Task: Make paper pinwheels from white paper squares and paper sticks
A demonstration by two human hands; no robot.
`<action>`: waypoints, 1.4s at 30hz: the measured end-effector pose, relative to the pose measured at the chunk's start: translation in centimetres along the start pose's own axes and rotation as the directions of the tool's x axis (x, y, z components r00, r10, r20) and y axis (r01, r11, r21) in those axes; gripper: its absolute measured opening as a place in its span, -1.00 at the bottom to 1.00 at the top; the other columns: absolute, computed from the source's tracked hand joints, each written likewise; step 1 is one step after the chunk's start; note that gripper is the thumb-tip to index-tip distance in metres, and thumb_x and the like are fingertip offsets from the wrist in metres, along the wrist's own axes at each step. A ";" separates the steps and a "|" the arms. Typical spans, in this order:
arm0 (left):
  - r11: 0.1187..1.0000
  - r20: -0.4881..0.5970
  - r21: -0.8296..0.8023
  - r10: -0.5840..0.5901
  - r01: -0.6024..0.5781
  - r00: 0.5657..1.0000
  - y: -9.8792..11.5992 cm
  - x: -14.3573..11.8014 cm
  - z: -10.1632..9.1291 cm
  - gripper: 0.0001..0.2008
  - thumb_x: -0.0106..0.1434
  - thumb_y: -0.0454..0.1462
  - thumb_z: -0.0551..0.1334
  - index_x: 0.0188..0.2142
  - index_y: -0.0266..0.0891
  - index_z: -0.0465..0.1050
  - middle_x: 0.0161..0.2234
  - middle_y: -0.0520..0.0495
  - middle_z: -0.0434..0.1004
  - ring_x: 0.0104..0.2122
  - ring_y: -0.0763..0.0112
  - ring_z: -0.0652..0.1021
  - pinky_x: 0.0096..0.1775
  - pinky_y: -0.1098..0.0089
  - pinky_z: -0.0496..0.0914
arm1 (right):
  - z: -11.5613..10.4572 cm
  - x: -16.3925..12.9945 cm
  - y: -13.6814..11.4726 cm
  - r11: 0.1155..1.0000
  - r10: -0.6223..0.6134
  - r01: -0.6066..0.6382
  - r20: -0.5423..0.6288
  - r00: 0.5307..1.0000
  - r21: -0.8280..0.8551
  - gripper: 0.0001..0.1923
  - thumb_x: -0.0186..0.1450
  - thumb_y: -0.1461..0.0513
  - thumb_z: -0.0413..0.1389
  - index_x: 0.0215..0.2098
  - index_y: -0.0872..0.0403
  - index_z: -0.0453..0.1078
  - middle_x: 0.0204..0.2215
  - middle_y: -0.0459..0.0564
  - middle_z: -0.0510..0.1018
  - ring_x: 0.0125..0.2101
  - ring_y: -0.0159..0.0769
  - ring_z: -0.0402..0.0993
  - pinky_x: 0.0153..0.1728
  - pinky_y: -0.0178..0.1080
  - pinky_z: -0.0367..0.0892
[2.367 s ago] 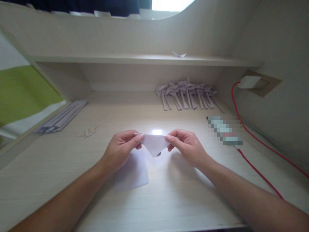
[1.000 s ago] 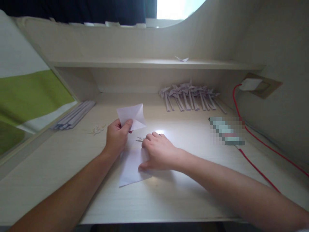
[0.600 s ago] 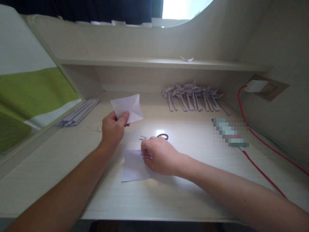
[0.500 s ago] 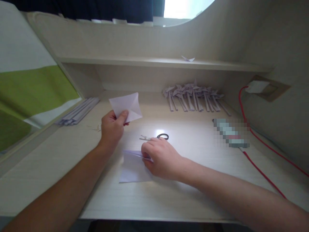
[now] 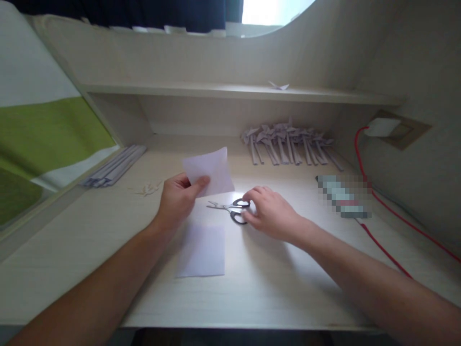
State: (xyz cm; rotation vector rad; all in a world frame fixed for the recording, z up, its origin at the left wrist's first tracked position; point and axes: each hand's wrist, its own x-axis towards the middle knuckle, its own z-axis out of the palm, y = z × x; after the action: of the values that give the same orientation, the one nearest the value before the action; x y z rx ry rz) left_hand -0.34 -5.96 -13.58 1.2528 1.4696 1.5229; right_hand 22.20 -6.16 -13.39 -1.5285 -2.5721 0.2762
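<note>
My left hand (image 5: 179,198) pinches a creased white paper square (image 5: 210,170) by its lower corner and holds it up above the desk (image 5: 90,240). My right hand (image 5: 271,212) rests on the desk with its fingertips on the black handles of small scissors (image 5: 229,208), which lie flat with the blades pointing left. A second white paper sheet (image 5: 202,250) lies flat on the desk below the scissors, touched by neither hand.
A row of folded paper pinwheels on sticks (image 5: 288,142) lies at the back right. Grey paper strips (image 5: 114,165) lie at the back left, with small scraps (image 5: 148,188) nearby. A red cable (image 5: 382,211) runs from a wall plug along the right. A shelf (image 5: 216,90) spans above.
The folded paper was opened out and stayed in my left hand. My right hand let go of it, touched the flat sheet on the desk, then moved up to the scissors' handles.
</note>
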 end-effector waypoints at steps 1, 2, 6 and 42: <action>1.000 0.005 -0.008 -0.014 0.014 1.000 0.1 -0.2 0.2 -0.77 0.00 -0.14 0.49 -0.48 -0.27 0.62 -0.49 -0.02 0.62 -0.50 0.37 0.51 -0.43 0.41 0.38 | -0.1 0.2 0.5 1.000 0.019 -0.019 0.028 0.999 -0.016 -0.70 0.37 0.17 0.11 0.00 0.10 0.53 -0.06 0.16 0.60 -0.06 -0.07 0.51 -0.10 -0.18 0.31; 1.000 0.005 -0.009 -0.021 0.021 1.000 0.1 -0.4 0.4 -0.76 -0.03 -0.15 0.50 -0.51 -0.28 0.59 -0.52 -0.01 0.60 -0.52 0.38 0.50 -0.45 0.42 0.37 | -0.1 0.5 1.0 0.999 0.031 -0.030 0.060 0.998 -0.029 -0.72 0.36 0.18 0.11 -0.03 0.09 0.56 -0.08 0.16 0.62 -0.11 -0.08 0.54 -0.16 -0.20 0.31; 0.999 0.030 -0.017 -0.034 0.035 0.999 0.1 -1.1 1.1 -0.74 -0.05 -0.18 0.51 -0.49 -0.31 0.55 -0.57 0.01 0.54 -0.55 0.40 0.48 -0.51 0.44 0.36 | -0.7 0.8 1.8 0.994 0.083 -0.067 0.185 0.979 -0.092 -0.80 0.26 0.21 0.15 -0.25 0.06 0.62 -0.28 0.13 0.67 -0.32 -0.13 0.58 -0.39 -0.23 0.23; 0.978 0.198 -0.077 -0.174 0.192 0.965 0.0 -1.2 1.2 -0.76 0.04 -0.15 0.46 -0.43 -0.30 0.58 -0.49 -0.05 0.58 -0.51 0.37 0.53 -0.55 0.45 0.47 | -1.8 -3.0 5.7 0.950 0.222 -0.275 0.299 0.928 0.147 -0.78 0.23 0.12 0.16 -0.42 0.07 0.57 -0.48 0.00 0.62 -0.52 -0.30 0.40 -0.52 -0.24 0.01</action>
State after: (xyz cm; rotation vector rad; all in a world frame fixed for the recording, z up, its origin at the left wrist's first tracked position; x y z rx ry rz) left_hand 1.14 -6.70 -13.87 1.1386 1.3326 1.2980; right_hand 28.86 -5.94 -12.96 -1.8593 -2.4503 0.7933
